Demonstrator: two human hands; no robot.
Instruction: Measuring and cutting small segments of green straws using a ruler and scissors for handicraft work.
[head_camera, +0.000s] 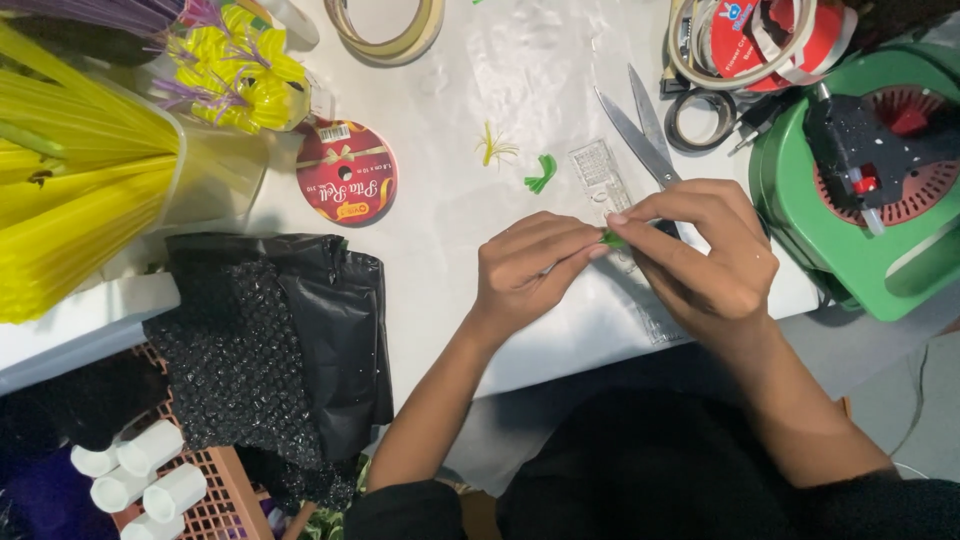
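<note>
**Labels on the white worktop**

A round red ribbon-spool label (346, 171) with gold lettering and a small white barcode patch is lying towards the worktop's (480, 80) left side, just beside the black plastic sheet (330, 300). At the far right corner, a round red-and-white label (765, 35) is sitting on a tape roll among stacked rolls, partly hidden by them.

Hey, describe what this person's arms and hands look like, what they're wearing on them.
Both hands are bare: no gloves, and no rings or watch that show. The left hand and right hand lead to forearms bare up to about the elbow, where dark, black-looking sleeves begin. Fingernails look short and plain.
</note>
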